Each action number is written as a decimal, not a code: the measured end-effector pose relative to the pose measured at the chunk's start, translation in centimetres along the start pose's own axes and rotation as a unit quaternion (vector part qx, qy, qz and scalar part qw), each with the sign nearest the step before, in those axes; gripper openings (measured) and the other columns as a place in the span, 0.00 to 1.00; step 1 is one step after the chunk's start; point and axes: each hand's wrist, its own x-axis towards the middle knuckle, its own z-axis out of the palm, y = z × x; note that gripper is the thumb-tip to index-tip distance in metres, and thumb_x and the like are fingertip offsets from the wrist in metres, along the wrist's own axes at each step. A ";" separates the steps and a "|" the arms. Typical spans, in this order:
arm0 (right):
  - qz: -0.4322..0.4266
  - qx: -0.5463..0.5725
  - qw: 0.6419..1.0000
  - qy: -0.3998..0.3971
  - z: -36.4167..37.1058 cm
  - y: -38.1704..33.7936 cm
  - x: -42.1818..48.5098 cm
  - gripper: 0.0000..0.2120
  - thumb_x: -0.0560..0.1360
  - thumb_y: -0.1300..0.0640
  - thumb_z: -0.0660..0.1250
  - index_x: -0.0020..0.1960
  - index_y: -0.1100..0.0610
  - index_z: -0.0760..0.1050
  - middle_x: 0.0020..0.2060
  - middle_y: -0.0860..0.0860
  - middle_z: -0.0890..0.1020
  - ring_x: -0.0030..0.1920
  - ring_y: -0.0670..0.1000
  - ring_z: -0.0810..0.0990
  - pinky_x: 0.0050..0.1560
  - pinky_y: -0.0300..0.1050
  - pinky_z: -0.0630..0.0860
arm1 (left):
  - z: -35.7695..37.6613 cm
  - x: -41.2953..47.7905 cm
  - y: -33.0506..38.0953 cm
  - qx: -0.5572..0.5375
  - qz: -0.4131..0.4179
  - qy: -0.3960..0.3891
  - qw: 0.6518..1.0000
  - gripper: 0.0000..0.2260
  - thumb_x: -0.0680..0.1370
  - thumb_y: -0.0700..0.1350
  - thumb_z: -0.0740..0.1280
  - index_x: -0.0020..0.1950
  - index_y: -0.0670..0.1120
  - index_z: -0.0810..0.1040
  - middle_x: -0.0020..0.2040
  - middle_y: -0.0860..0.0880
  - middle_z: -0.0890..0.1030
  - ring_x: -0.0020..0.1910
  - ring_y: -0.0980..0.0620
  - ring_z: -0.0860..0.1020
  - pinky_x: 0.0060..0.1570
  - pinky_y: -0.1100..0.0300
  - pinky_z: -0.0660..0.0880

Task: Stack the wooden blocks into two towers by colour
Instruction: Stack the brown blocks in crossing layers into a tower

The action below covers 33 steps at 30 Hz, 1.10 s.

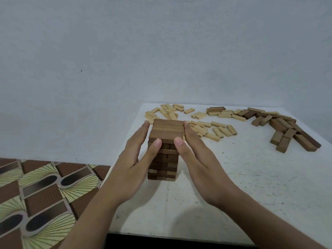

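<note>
straight fingers [139, 139] flanking brown tower [168, 131]

Matt wooden blocks [213, 131] (dark ones smooth-sawn) lie on a rough, speckled white table [251, 177].

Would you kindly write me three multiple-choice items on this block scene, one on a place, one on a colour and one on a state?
1. Where do the loose brown blocks lie?
A. Towards the far right of the table
B. On the patterned floor
C. Against the wall

2. What colour is the tower?
A. Pale
B. Brown
C. Red

3. How do the left hand and the right hand meet the tower?
A. Both rest flat on the table
B. Straight fingers press its sides
C. One lifts a block off it

Answers:
1 A, they are strewn near the table's far right edge.
2 B, every layer is brown wood.
3 B, the hands flank the tower, with the thumbs on its front.
</note>
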 end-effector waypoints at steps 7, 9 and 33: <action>-0.014 0.006 1.000 0.008 0.7 0.5 0.3 0.34 0.76 0.26 0.47 0.80 0.35 0.50 0.79 0.35 0.57 0.79 0.37 0.53 0.80 0.52 0.56 | 0.1 -0.2 0.1 -0.002 0.005 -0.007 1.000 0.31 0.76 0.68 0.57 0.79 0.68 0.57 0.76 0.72 0.62 0.74 0.74 0.58 0.73 0.67 0.57; -0.020 0.008 1.000 0.008 0.8 0.7 0.3 0.35 0.77 0.26 0.47 0.81 0.36 0.51 0.79 0.37 0.59 0.79 0.40 0.55 0.79 0.53 0.57 | 0.2 -0.2 0.0 -0.005 0.008 -0.012 1.000 0.29 0.78 0.66 0.57 0.79 0.68 0.57 0.76 0.72 0.63 0.74 0.74 0.59 0.75 0.64 0.59; 0.012 -0.024 0.999 0.019 -0.3 -0.2 0.0 0.32 0.79 0.33 0.47 0.81 0.39 0.48 0.79 0.33 0.52 0.77 0.32 0.48 0.80 0.42 0.48 | -0.7 -0.2 0.2 0.002 0.010 -0.014 1.000 0.27 0.80 0.66 0.58 0.79 0.67 0.58 0.75 0.72 0.63 0.74 0.74 0.59 0.77 0.58 0.58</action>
